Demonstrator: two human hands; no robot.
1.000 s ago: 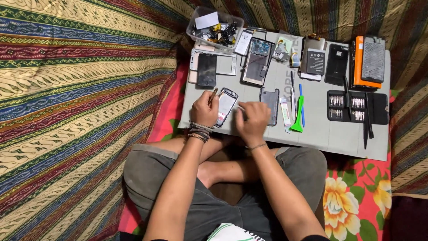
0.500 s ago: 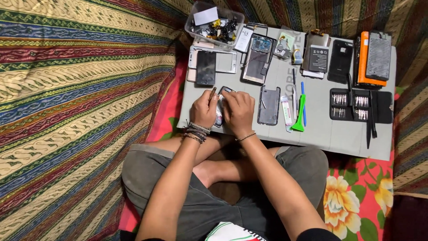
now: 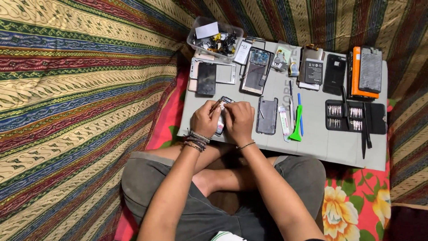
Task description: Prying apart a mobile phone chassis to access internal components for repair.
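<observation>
Two hands clasped on phone [image 3: 221, 117], at mat's [image 3: 312, 143] 9 o'clock edge: left hand [image 3: 205, 119] pinching thin tool [image 3: 216, 106], right hand [image 3: 238, 120] gripping body. Phone best kept braced flat, tool pressed gently.

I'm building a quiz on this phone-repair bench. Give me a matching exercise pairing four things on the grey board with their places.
Things:
1. clear plastic parts tub
2. green plastic pry tool
3. black screwdriver bit case
4. small dark phone

Places:
A. between both hands
B. far left corner of the board
C. right side, below the orange case
D. middle, right of the grey back cover

Pairs: 1-B, 2-D, 3-C, 4-A
</observation>
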